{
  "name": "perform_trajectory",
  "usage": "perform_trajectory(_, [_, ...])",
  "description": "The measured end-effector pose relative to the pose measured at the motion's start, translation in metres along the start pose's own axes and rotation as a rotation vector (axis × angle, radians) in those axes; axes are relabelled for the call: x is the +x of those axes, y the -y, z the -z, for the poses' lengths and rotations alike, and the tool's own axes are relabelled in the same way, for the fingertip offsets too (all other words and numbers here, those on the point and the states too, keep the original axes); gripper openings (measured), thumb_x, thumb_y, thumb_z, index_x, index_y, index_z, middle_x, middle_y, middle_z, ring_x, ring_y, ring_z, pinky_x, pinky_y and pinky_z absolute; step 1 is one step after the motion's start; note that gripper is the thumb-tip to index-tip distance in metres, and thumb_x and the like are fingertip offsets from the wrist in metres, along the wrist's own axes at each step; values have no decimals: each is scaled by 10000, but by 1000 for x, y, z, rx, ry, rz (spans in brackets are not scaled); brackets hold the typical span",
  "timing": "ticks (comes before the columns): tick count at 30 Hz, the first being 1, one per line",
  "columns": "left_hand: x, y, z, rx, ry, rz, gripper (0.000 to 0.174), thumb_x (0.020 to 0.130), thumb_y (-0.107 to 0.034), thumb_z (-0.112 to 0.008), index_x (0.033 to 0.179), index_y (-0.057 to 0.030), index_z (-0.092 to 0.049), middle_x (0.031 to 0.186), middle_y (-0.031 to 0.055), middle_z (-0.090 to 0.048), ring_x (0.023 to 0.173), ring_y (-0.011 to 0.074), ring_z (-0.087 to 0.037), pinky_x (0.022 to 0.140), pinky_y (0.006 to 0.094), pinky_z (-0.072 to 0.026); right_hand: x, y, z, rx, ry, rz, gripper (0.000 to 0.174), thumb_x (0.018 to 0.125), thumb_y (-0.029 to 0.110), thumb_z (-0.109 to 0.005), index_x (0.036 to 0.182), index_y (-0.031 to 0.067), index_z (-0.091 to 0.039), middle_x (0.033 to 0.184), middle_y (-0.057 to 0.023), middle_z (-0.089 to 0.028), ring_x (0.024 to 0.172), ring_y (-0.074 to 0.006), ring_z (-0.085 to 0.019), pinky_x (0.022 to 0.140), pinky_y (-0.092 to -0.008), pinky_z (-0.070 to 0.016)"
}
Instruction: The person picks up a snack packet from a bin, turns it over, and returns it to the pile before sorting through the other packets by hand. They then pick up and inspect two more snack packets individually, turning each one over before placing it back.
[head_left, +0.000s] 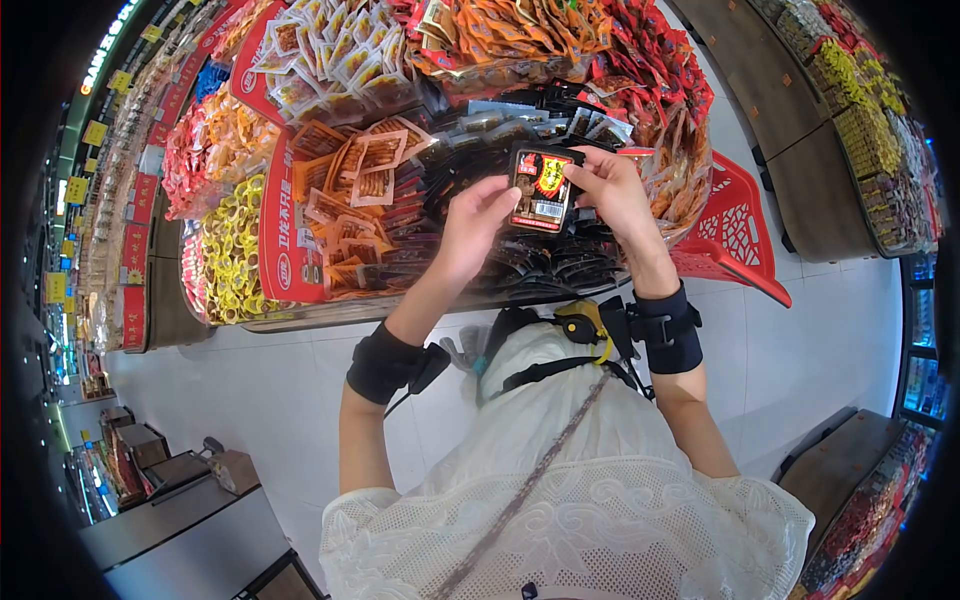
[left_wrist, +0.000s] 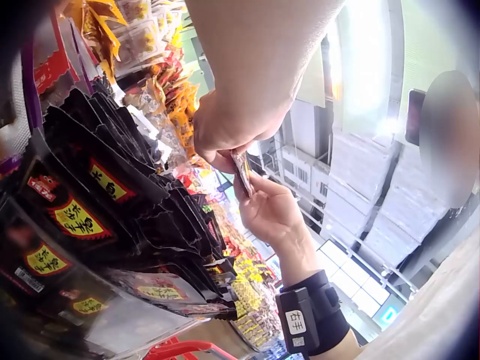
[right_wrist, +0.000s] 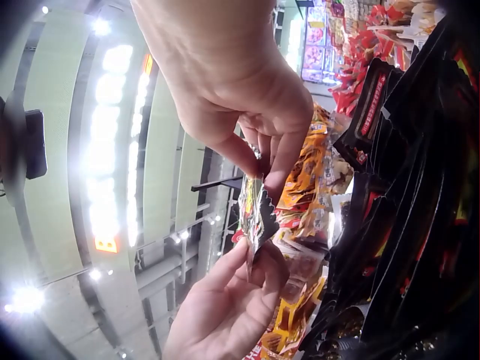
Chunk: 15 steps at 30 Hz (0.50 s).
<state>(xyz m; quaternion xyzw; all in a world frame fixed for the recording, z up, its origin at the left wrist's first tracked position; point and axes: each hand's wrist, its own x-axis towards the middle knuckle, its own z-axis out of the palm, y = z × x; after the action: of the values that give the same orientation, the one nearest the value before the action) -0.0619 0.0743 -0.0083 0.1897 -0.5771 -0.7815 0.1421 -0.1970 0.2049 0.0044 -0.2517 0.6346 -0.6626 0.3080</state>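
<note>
A small black packet [head_left: 541, 192] with a red and yellow label and a barcode is held up between both hands, above a heap of similar black packets [left_wrist: 79, 217]. The left hand [head_left: 474, 225] pinches its left edge between thumb and fingers. At its upper right edge, the right hand [head_left: 615, 190] pinches it the same way. Seen nearly edge-on in the right wrist view, the packet [right_wrist: 255, 214] has the right hand [right_wrist: 244, 112] above it and the left hand [right_wrist: 229, 304] below. In the left wrist view the right hand [left_wrist: 274, 217] is at its lower end.
Orange packets [head_left: 375, 165], yellow packets [head_left: 235, 250] and red packets [head_left: 665, 90] fill the display around the black ones. A red basket [head_left: 735, 215] stands at the display's right side. Brown cabinets [head_left: 815, 190] line the right, beyond the pale tiled floor [head_left: 835, 310].
</note>
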Motion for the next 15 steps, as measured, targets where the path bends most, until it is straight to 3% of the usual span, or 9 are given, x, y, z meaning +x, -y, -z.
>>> perform_trajectory(11, [18, -2, -2, 57, -73, -103, 230, 841, -78, -593, 1035, 43, -570, 933, 54, -613, 849, 80, -550, 774, 219, -435, 5, 28, 5, -129, -15, 94, 249, 831, 159, -594, 1024, 4, -612, 779, -15, -629, 659, -38, -543, 535, -197, -452])
perform_trajectory(14, [17, -2, -7, 71, -52, -157, 193, 859, -76, -571, 1035, 0, -584, 883, 3, -598, 750, 35, -511, 675, 175, -406, 3, 30, 7, -119, 3, 87, 245, 827, 158, -599, 1014, 0, -615, 784, -19, -632, 662, -43, -548, 534, -196, -454])
perform_trajectory(15, [17, -2, -7, 87, -52, -164, 199, 851, -79, -582, 1028, 12, -585, 893, 18, -606, 775, 49, -527, 700, 188, -420, 3, 29, 8, -120, 14, 90, 242, 826, 155, -601, 1009, -1, -616, 785, -20, -632, 662, -45, -549, 535, -196, -454])
